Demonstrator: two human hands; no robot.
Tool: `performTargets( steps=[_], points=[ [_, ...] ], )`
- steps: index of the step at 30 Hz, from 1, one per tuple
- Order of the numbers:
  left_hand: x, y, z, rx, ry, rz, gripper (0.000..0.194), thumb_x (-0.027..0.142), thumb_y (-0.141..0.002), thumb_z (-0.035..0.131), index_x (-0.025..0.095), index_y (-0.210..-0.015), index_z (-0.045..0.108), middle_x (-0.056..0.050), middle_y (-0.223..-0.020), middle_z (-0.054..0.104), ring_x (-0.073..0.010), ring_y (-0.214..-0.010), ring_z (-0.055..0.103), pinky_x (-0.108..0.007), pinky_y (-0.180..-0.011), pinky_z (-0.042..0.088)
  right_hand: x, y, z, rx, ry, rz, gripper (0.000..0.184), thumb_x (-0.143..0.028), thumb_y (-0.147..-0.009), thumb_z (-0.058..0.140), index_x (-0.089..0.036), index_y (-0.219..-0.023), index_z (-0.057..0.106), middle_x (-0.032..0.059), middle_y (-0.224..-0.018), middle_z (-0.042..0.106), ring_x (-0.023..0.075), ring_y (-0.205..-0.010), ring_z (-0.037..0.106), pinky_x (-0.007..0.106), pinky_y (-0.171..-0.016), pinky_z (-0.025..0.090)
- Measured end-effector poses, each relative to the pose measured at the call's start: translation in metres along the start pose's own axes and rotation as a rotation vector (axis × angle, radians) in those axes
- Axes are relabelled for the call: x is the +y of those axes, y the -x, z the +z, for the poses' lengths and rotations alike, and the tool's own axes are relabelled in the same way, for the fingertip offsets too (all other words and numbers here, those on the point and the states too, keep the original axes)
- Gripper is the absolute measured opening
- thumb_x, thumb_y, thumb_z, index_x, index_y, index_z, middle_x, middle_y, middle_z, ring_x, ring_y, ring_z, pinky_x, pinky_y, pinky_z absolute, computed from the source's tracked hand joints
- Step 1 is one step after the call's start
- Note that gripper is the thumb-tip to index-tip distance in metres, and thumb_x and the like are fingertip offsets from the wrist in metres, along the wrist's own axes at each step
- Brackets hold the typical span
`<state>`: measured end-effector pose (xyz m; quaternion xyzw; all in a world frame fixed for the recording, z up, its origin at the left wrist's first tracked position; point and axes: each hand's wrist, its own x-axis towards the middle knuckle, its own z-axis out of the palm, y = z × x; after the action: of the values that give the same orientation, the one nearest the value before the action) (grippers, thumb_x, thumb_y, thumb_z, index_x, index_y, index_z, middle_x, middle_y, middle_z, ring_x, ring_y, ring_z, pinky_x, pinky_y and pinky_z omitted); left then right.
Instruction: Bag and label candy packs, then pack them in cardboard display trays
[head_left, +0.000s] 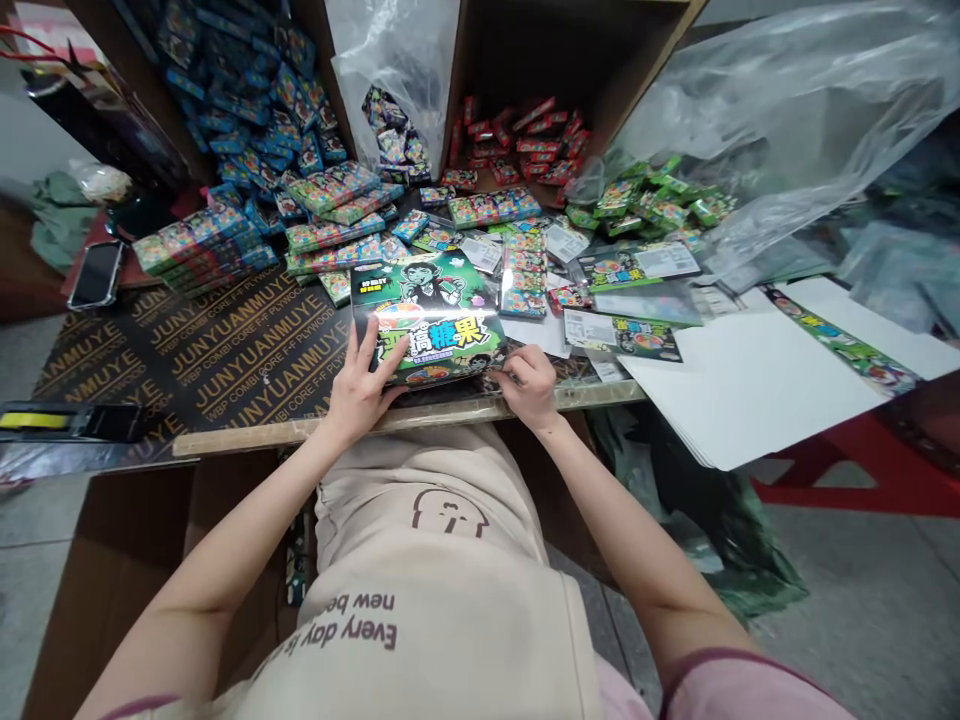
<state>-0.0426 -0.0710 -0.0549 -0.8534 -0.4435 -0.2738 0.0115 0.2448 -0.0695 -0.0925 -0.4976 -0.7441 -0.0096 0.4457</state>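
Note:
A green and black printed candy box (431, 315) with large Chinese lettering lies at the table's front edge before me. My left hand (361, 388) grips its front left corner, fingers spread over the lid and thumb along the front side. At the front right corner, my right hand (529, 382) is closed, with thumb and fingertips pinched at the box's edge. Whatever small part lies between those fingertips is hidden. Just behind the box's right side is a wrapped strip of small candy packs (523, 275).
Blue packs (262, 120), red packs (525, 140) and green packs (660, 200) are heaped at the back. Stacked multipacks (202, 245) and a phone (97, 272) sit left. White sheets (720, 390) overhang at right, above a red stool (847, 470). A tape dispenser (71, 421) lies far left.

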Motion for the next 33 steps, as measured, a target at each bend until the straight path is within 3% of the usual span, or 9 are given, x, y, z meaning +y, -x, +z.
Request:
performTargets(
  steps=[4,8,15,17,19,22,26,30,33],
  points=[
    [0.005,0.007,0.004,-0.038,-0.003,-0.091,0.069,0.026,-0.085,0.063,0.037,-0.146,0.034,-0.006,-0.161,0.007,-0.0381,-0.146,0.012,-0.055,-0.1,0.046,0.005,0.003,-0.005,-0.082,0.014,0.011,0.024,-0.027,-0.083,0.064,-0.022,-0.064,0.051,0.0035,-0.069,0.054,0.0197,-0.07,0.051,0.033,-0.063,0.043],
    [0.001,0.01,0.005,-0.041,0.088,-0.106,0.067,0.023,-0.086,0.061,0.037,-0.146,0.034,-0.004,-0.162,-0.001,-0.0365,-0.146,0.014,-0.055,-0.106,0.04,0.003,-0.001,-0.009,-0.09,-0.074,0.034,0.014,-0.029,-0.084,0.065,-0.021,-0.074,0.06,0.004,-0.075,0.057,0.0189,-0.071,0.056,0.032,-0.064,0.046],
    [-0.003,0.017,0.003,0.032,0.186,-0.093,0.065,0.022,-0.085,0.062,0.038,-0.144,0.038,0.0,-0.162,0.006,-0.0319,-0.144,0.025,-0.048,-0.112,0.037,-0.003,0.007,0.002,-0.164,-0.002,0.1,0.025,-0.027,-0.087,0.059,-0.021,-0.063,0.058,0.0041,-0.067,0.056,0.0197,-0.069,0.056,0.032,-0.066,0.046],
    [0.003,0.014,-0.005,0.011,0.1,-0.114,0.065,0.024,-0.083,0.065,0.038,-0.143,0.041,-0.001,-0.162,0.004,-0.0355,-0.146,0.014,-0.057,-0.114,0.027,-0.008,0.003,-0.004,-0.184,0.092,0.128,0.019,-0.033,-0.086,0.06,-0.019,-0.074,0.063,0.0076,-0.076,0.061,0.0235,-0.079,0.059,0.036,-0.073,0.048],
    [0.01,0.005,-0.015,-0.048,-0.019,-0.135,0.073,0.029,-0.078,0.07,0.035,-0.144,0.039,-0.003,-0.162,0.0,-0.0394,-0.146,0.002,-0.067,-0.114,0.011,-0.018,-0.008,-0.014,-0.205,0.178,0.109,0.031,-0.042,-0.084,0.063,-0.017,-0.101,0.066,0.0149,-0.106,0.064,0.0298,-0.104,0.058,0.042,-0.087,0.046],
    [0.015,-0.011,-0.025,-0.242,-0.106,-0.08,0.083,0.028,-0.078,0.068,0.029,-0.15,0.027,-0.01,-0.161,0.005,-0.0378,-0.147,0.002,-0.068,-0.113,0.0,-0.035,-0.028,-0.021,-0.376,0.242,-0.05,0.058,-0.042,-0.088,0.056,-0.023,-0.141,0.043,0.0133,-0.149,0.039,0.0338,-0.138,0.033,0.052,-0.109,0.027],
    [0.013,-0.022,-0.017,-0.418,-0.077,0.026,0.073,0.015,-0.085,0.049,0.02,-0.152,0.021,-0.013,-0.159,0.021,-0.0312,-0.148,0.008,-0.057,-0.117,0.012,-0.043,-0.033,-0.01,-0.586,0.244,-0.233,0.061,-0.019,-0.096,0.035,-0.024,-0.153,0.015,0.0068,-0.157,0.028,0.0237,-0.147,0.02,0.049,-0.117,0.013],
    [0.015,-0.013,-0.011,-0.356,0.031,0.02,0.073,0.017,-0.081,0.052,0.015,-0.149,0.028,-0.016,-0.157,0.026,-0.0324,-0.147,0.012,-0.054,-0.118,0.012,-0.048,-0.03,-0.01,-0.612,0.241,-0.291,0.06,-0.025,-0.098,0.037,-0.017,-0.154,0.015,0.0133,-0.152,0.036,0.0271,-0.142,0.031,0.054,-0.116,0.013],
    [0.006,0.011,-0.02,-0.141,0.123,-0.077,0.062,0.023,-0.085,0.052,0.02,-0.145,0.037,-0.014,-0.153,0.035,-0.0285,-0.145,0.024,-0.053,-0.118,0.011,-0.07,-0.047,-0.018,-0.516,0.176,-0.342,0.062,-0.035,-0.095,0.048,-0.022,-0.151,0.026,0.015,-0.143,0.049,0.0331,-0.134,0.044,0.061,-0.112,0.015]
  ],
)
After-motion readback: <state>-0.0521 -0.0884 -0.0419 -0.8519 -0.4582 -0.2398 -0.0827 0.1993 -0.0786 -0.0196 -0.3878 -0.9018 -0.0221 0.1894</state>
